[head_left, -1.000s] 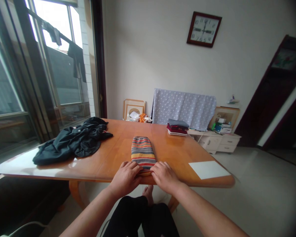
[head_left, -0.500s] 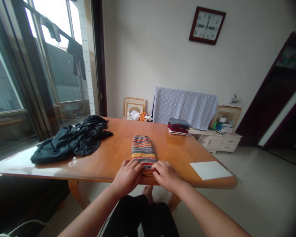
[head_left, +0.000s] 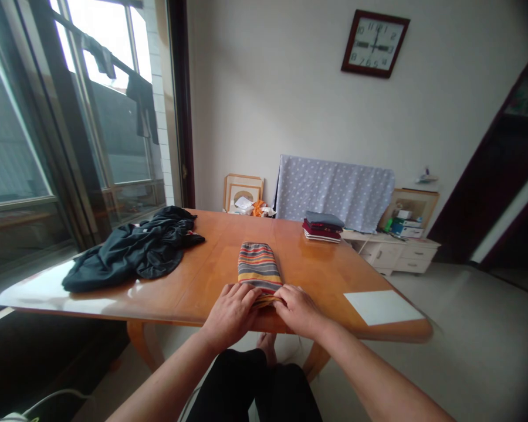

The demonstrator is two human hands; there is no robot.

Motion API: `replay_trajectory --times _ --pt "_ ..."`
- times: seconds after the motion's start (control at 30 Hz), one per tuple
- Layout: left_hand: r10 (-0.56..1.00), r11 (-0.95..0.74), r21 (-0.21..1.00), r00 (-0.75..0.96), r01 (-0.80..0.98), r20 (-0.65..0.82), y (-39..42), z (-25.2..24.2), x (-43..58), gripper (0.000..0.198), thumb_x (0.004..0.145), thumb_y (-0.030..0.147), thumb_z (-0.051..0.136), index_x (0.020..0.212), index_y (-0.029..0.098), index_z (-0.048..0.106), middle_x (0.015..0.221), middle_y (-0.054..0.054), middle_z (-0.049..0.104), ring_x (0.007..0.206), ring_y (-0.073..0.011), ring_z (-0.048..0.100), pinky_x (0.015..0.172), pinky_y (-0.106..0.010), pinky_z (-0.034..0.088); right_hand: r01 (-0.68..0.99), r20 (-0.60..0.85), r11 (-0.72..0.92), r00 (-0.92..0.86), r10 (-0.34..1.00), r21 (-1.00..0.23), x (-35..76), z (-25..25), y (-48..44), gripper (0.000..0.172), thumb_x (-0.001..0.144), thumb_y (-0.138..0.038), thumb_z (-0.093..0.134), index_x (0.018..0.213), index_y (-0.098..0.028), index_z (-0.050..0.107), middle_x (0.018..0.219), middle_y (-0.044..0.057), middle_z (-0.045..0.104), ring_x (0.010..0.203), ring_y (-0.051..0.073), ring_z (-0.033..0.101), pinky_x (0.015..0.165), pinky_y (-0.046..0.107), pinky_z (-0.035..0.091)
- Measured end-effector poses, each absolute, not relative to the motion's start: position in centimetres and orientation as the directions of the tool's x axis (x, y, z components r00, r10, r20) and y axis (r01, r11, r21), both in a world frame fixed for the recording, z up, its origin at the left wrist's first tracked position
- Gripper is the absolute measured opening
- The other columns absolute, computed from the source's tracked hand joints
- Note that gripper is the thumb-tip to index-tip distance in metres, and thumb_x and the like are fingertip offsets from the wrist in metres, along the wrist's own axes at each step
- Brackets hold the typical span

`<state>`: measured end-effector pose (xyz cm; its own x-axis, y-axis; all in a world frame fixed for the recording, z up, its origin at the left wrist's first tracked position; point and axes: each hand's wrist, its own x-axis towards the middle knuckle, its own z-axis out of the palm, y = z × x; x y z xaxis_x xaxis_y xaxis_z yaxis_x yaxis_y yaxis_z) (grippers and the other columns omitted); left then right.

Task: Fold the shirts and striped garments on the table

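A striped garment (head_left: 259, 264) in grey, red, orange and yellow lies folded into a narrow strip on the wooden table (head_left: 229, 234). Its near end is at the table's front edge. My left hand (head_left: 234, 308) grips the left corner of that end, fingers curled over the cloth. On the right corner my right hand (head_left: 297, 309) pinches the fabric between thumb and fingers. Between the two hands the near edge is lifted and turned up a little, showing an orange-yellow band. My palms and fingers hide part of this end.
A crumpled black garment (head_left: 132, 249) lies on the table's left side. Folded clothes (head_left: 321, 225) are stacked at the far right. A white sheet (head_left: 385, 307) lies near the right front corner. Behind stand a dotted cloth (head_left: 334, 190) and a white cabinet (head_left: 405, 255).
Both hands have curled the garment's near edge up slightly, so more of its orange-yellow band shows. The whole view has shifted a little; the other things stay put.
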<state>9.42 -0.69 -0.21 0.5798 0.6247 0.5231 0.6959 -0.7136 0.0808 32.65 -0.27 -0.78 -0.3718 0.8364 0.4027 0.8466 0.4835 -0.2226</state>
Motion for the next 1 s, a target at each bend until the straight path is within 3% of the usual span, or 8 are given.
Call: replay_trajectory --times 0.1,0.2,0.27,0.5,0.63,0.73,0.87,1.0 --pt "0.634 -0.706 0.08 0.578 0.704 0.513 -0.2 -0.1 9.5 0.018 0.098 0.023 0.051 0.11 0.023 0.065 0.1 -0.007 0.066 0.095 -0.0233 0.06 0.091 -0.039 0.04 0.855 0.457 0.483 -0.359 0.814 -0.189 32.5 -0.3 -1.0 0.012 0.091 -0.023 0.058 0.099 -0.022 0.066 0.101 0.005 0.068 0.093 0.02 0.059 0.086 0.034 0.042" --pt "0.627 -0.724 0.109 0.584 0.681 0.516 0.2 0.1 9.6 0.013 0.098 0.028 0.055 0.102 0.022 0.066 0.1 -0.007 0.067 0.095 -0.0232 0.061 0.09 -0.039 0.041 0.825 0.554 0.56 -0.432 0.712 -0.076 31.8 -0.6 -2.0 0.052 0.086 -0.035 0.068 0.135 -0.021 0.055 0.128 0.011 0.063 0.112 0.028 0.055 0.098 0.043 0.039" --pt "0.635 -0.722 0.147 0.563 0.676 0.528 0.3 0.3 9.7 0.012 0.097 0.029 0.057 0.1 0.022 0.065 0.102 -0.007 0.068 0.097 -0.0234 0.061 0.09 -0.04 0.041 0.795 0.593 0.606 -0.482 0.645 -0.012 31.2 -1.2 -2.2 0.064 0.089 -0.039 0.068 0.145 -0.019 0.046 0.136 0.014 0.059 0.118 0.03 0.053 0.103 0.047 0.037" --pt "0.66 -0.737 0.353 0.501 0.576 0.56 1.2 0.9 8.8 0.019 0.098 0.037 0.055 0.106 0.023 0.065 0.102 -0.006 0.069 0.098 -0.0232 0.062 0.091 -0.039 0.045 0.764 0.649 0.645 -0.486 0.585 -0.008 30.5 -2.5 0.1 0.024 0.1 -0.014 0.044 0.112 -0.02 0.065 0.103 0.007 0.072 0.095 0.023 0.061 0.09 0.041 0.042" --pt "0.745 -0.667 0.605 0.356 0.435 0.564 3.4 2.3 7.6 0.034 0.1 0.046 0.048 0.121 0.023 0.062 0.118 -0.007 0.068 0.11 -0.0222 0.062 0.098 -0.035 0.048 0.737 0.61 0.675 -0.521 0.597 -0.031 30.8 -1.6 0.8 0.023 0.097 -0.013 0.047 0.109 -0.021 0.065 0.101 0.006 0.071 0.091 0.023 0.059 0.088 0.041 0.042" --pt "0.817 -0.562 0.745 0.378 0.359 0.435 5.5 3.1 7.4 0.045 0.101 0.053 0.038 0.112 0.022 0.068 0.112 -0.005 0.072 0.103 -0.0225 0.065 0.095 -0.033 0.049 0.714 0.543 0.699 -0.57 0.616 -0.044 31.1 -0.4 1.3 0.026 0.093 -0.013 0.049 0.111 -0.021 0.066 0.102 0.008 0.07 0.094 0.024 0.06 0.09 0.041 0.042" --pt "0.879 -0.402 0.849 0.404 0.343 0.253 7.8 2.6 7.6 0.06 0.096 0.066 0.036 0.093 0.019 0.073 0.092 -0.006 0.075 0.091 -0.0248 0.065 0.088 -0.033 0.051 0.701 0.42 0.705 -0.611 0.671 -0.106 31.7 1.9 2.8 0.029 0.091 -0.014 0.05 0.112 -0.023 0.068 0.103 0.008 0.071 0.098 0.024 0.062 0.092 0.04 0.044" --pt "0.862 -0.302 0.936 0.471 0.183 0.186 9.9 2.3 7.6 0.065 0.096 0.068 0.035 0.103 0.018 0.075 0.101 -0.006 0.075 0.099 -0.0261 0.066 0.095 -0.035 0.049 0.672 0.384 0.682 -0.572 0.725 -0.287 32.0 4.7 6.1 0.028 0.092 -0.018 0.05 0.109 -0.024 0.071 0.105 0.007 0.073 0.098 0.023 0.064 0.091 0.037 0.047"
